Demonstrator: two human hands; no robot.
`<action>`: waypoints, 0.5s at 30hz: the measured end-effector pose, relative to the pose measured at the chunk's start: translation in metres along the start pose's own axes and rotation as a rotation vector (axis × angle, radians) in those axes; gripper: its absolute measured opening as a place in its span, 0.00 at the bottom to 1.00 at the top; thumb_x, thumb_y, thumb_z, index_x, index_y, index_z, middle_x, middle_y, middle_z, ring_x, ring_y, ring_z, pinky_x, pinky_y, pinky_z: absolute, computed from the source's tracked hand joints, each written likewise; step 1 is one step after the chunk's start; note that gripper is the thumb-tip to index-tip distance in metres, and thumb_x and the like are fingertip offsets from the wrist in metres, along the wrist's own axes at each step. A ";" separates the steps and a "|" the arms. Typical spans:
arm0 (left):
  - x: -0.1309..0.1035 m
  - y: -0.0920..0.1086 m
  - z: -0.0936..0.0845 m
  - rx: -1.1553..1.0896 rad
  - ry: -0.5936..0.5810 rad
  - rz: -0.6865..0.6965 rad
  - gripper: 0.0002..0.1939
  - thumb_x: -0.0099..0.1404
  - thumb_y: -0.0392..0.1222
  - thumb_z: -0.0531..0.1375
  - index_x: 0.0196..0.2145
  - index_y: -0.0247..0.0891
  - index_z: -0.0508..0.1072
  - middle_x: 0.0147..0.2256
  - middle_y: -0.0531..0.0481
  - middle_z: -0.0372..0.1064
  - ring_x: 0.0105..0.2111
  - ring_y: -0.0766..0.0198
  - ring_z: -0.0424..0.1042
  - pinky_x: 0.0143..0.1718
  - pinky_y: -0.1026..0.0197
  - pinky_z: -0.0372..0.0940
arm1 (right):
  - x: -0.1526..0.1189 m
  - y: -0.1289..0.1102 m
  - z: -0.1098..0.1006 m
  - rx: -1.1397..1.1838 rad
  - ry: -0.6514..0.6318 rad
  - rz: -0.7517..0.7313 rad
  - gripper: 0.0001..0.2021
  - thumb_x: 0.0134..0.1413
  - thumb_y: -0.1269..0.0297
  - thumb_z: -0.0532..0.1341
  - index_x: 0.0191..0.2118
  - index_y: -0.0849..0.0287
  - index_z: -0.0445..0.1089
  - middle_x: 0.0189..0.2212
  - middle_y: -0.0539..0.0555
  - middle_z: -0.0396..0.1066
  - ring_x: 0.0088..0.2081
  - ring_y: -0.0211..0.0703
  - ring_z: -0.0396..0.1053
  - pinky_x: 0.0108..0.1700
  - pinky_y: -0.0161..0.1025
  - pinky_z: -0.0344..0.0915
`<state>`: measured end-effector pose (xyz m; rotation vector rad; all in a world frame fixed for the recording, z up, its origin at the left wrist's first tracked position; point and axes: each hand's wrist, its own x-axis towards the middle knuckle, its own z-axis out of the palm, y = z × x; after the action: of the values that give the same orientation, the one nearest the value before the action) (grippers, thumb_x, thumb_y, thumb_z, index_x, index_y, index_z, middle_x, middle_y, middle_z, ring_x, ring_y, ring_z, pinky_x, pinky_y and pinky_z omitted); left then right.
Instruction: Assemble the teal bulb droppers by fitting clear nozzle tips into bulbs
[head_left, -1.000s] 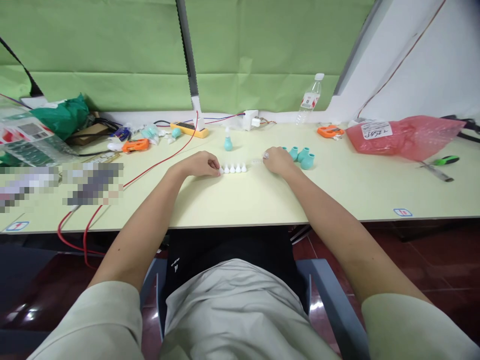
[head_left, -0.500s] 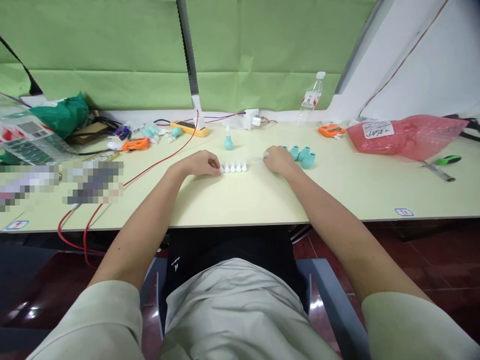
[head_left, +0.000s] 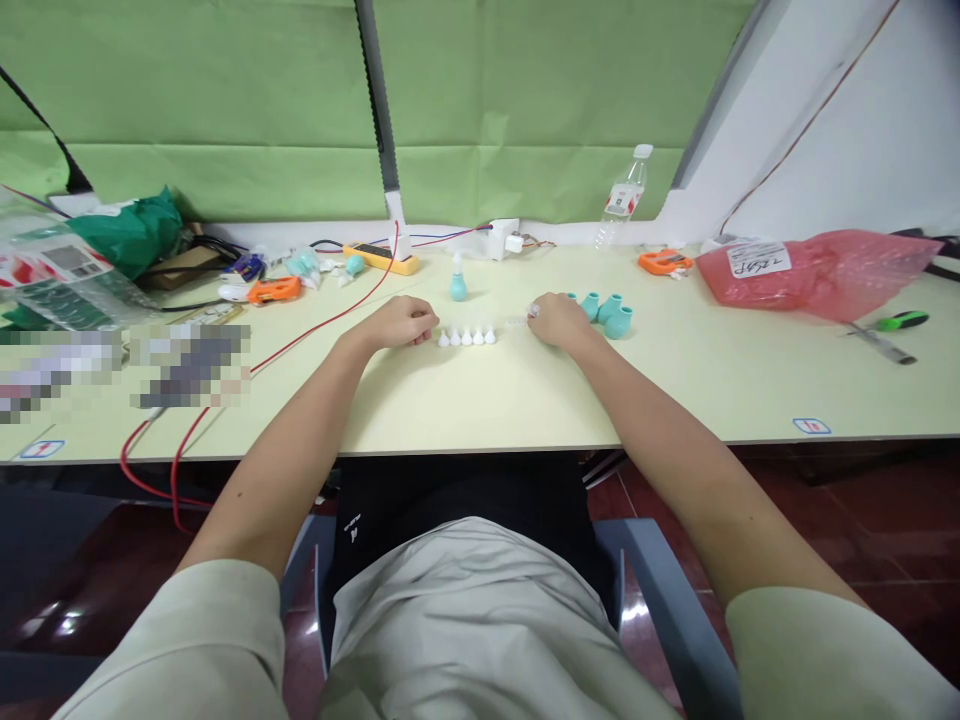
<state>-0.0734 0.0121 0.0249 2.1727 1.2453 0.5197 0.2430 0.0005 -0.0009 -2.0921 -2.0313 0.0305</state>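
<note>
Several small white cone-shaped tips (head_left: 466,337) stand upright in a short row on the table. Just left of the row, and apart from it, is my left hand (head_left: 401,322); its fingers are curled in and nothing shows between them. On the other side, my right hand (head_left: 561,320) is closed on a small clear plastic piece (head_left: 533,311) at its fingertips. A faint clear part (head_left: 516,322) lies beside those fingertips. Several teal rubber bulbs (head_left: 616,320) stand to the right of my right hand, partly hidden by it. Behind the row stands a teal bulb with a clear tip (head_left: 458,280).
At the back are a yellow multimeter (head_left: 382,258), a white socket box (head_left: 503,239) and a plastic bottle (head_left: 624,198). Orange cutters (head_left: 665,262), a pink bag (head_left: 795,272) and a green-handled screwdriver (head_left: 900,321) lie right. A red cable (head_left: 322,325) crosses the left side.
My left hand has drawn slightly left, letting go of the leftmost white tip, which now stands in full view. My right hand has stayed in place.
</note>
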 end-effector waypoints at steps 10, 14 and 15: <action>0.001 -0.004 0.001 0.053 0.014 0.017 0.11 0.60 0.47 0.59 0.31 0.38 0.77 0.31 0.45 0.79 0.27 0.60 0.75 0.30 0.60 0.68 | 0.001 0.001 0.000 0.044 0.007 0.021 0.13 0.58 0.67 0.60 0.45 0.64 0.79 0.45 0.70 0.77 0.46 0.58 0.74 0.47 0.46 0.67; 0.003 -0.002 0.006 0.152 0.236 0.149 0.10 0.60 0.43 0.58 0.32 0.37 0.77 0.28 0.48 0.76 0.27 0.61 0.71 0.30 0.61 0.64 | -0.010 -0.003 -0.011 0.116 0.110 0.017 0.09 0.56 0.66 0.61 0.39 0.62 0.78 0.40 0.67 0.77 0.41 0.55 0.73 0.44 0.45 0.67; 0.003 0.002 0.008 0.155 0.318 0.199 0.09 0.60 0.43 0.58 0.33 0.37 0.77 0.28 0.48 0.75 0.27 0.62 0.70 0.30 0.61 0.63 | -0.015 -0.007 -0.014 0.172 0.150 -0.017 0.09 0.56 0.64 0.61 0.36 0.61 0.77 0.37 0.65 0.76 0.40 0.54 0.73 0.43 0.44 0.66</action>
<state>-0.0658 0.0115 0.0199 2.4288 1.2716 0.9077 0.2382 -0.0164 0.0120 -1.9128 -1.8882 0.0422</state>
